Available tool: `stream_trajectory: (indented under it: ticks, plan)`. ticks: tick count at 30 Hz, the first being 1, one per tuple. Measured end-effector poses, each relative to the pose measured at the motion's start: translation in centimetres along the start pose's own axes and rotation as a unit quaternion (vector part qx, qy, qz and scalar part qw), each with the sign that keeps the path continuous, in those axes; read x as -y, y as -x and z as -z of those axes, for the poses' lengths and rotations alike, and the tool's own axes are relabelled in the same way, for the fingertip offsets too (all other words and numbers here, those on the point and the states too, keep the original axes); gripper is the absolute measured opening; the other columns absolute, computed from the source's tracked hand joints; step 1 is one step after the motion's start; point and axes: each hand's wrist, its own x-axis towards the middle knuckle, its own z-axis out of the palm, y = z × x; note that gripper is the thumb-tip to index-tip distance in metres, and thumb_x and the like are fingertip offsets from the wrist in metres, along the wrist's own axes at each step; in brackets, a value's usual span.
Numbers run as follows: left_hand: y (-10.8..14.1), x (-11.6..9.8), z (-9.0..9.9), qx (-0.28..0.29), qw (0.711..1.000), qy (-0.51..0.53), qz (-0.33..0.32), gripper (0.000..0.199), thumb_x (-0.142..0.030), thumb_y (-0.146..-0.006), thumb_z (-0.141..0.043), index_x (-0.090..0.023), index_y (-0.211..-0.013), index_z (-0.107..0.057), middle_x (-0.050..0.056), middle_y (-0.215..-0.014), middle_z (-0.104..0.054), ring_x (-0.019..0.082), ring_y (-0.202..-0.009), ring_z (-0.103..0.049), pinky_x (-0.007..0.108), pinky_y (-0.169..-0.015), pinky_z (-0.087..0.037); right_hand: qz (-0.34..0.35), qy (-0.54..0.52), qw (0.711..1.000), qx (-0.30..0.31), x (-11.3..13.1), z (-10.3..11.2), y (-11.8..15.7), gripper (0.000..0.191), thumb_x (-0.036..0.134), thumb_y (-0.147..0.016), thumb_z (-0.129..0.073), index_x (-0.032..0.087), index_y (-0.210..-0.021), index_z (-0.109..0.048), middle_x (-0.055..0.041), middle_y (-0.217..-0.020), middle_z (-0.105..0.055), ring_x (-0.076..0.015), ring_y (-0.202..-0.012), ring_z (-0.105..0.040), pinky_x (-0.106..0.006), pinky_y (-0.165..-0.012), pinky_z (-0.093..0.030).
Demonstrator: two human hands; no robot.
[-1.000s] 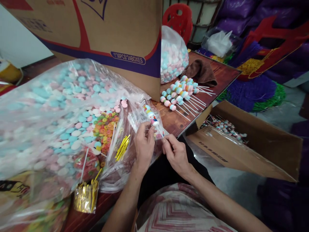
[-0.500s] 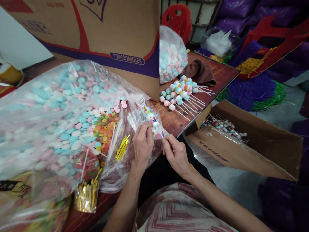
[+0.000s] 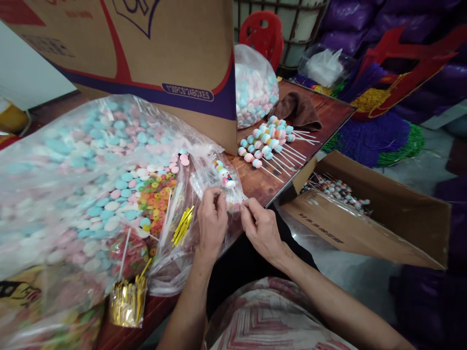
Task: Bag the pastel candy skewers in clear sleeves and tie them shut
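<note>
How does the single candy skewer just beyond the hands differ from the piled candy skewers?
The single candy skewer appears to be inside clear plastic; the piled candy skewers look bare.
The piled skewers' white sticks show plainly; the single skewer's stick is hard to make out.
Both carry multicoloured candies in a row.

The left hand (image 3: 212,214) and right hand (image 3: 260,223) hide their own grip, so what each pinches cannot be told; the lower end of the wrapped candy stick (image 3: 225,175) blurs near them. The tall carton (image 3: 182,48) runs off the top edge and covers part of the rear candy bag (image 3: 255,92). The large candy bag (image 3: 65,150) is cut by the left edge. Candy sticks (image 3: 337,192) inside the open box (image 3: 346,238) are too small to separate.
</note>
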Motion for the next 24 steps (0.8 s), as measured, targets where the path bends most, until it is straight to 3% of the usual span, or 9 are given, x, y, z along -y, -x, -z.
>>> stream_trajectory:
  ticks: [5,17,24]
  plan:
    - [-0.5,0.6,0.1,0.002,0.998,0.050,0.039,0.009,-0.028,-0.091,-0.058,-0.023,-0.096,-0.063,0.003,-0.094,-0.068,0.019,-0.087,-0.062,0.029,-0.081,-0.043,-0.005,-0.014,1.000,0.015,-0.1,-0.1,0.4,0.019,0.023,-0.097,-0.044,0.021,-0.080,-0.052,0.0060,-0.056,-0.042,-0.0091,-0.047,-0.040,-0.021,-0.050,-0.033]
    - [-0.3,0.4,-0.1,-0.012,1.000,-0.016,0.000,0.017,-0.021,-0.093,-0.050,-0.023,-0.097,-0.066,0.005,-0.096,-0.070,0.020,-0.092,-0.063,0.030,-0.084,-0.043,0.036,0.042,0.998,0.014,-0.3,-0.3,0.8,0.019,0.021,-0.098,-0.042,0.021,-0.082,-0.053,0.0050,-0.059,-0.043,-0.0096,-0.048,-0.037,-0.023,-0.052,-0.033]
    - [-0.3,0.5,-0.1,-0.026,0.995,-0.093,-0.035,0.013,-0.014,-0.088,-0.049,-0.022,-0.085,-0.058,0.002,-0.082,-0.062,0.018,-0.077,-0.057,0.030,-0.074,-0.041,0.059,0.081,0.995,0.007,-0.3,-0.7,1.1,0.021,0.019,-0.097,-0.042,0.021,-0.079,-0.053,0.0046,-0.056,-0.046,-0.0098,-0.046,-0.039,-0.023,-0.051,-0.031]
